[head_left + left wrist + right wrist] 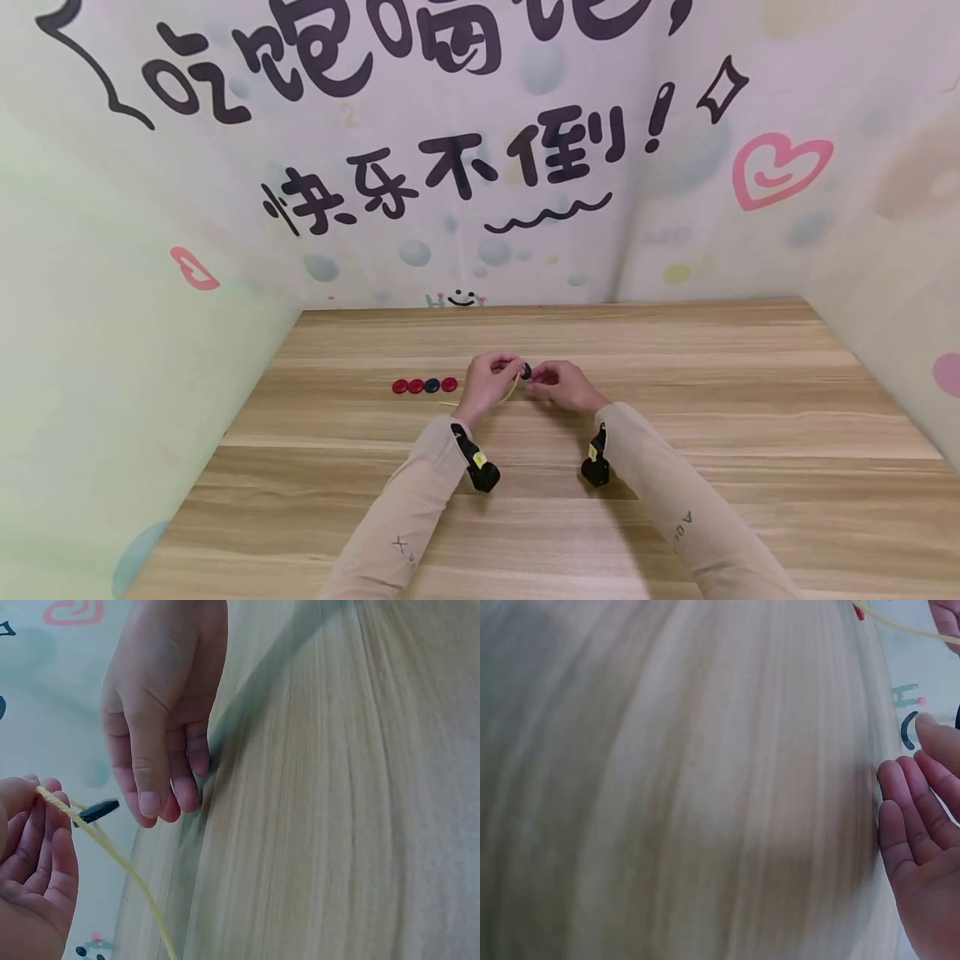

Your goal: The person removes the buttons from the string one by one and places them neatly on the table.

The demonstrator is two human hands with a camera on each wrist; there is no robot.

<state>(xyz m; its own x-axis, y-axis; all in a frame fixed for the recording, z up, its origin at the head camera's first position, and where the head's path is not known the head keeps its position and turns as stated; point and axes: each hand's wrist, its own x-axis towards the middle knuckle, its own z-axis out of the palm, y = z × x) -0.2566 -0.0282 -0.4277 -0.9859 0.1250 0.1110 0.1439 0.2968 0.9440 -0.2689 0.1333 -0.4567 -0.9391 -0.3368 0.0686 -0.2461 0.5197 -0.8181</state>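
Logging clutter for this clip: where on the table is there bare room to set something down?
The wooden table is bare right of the right hand, behind both hands toward the wall, and near the front edge. It is crowded only at mid-table: a row of buttons beside the left hand, which pinches a yellow cord.

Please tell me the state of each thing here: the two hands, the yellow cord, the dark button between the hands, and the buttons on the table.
left hand: pinches the yellow cord.
right hand: holds the dark button.
yellow cord: raised at the left hand, hanging down toward the table.
dark button: lifted between both hands.
row of buttons: four, lying flat on the wooden table.
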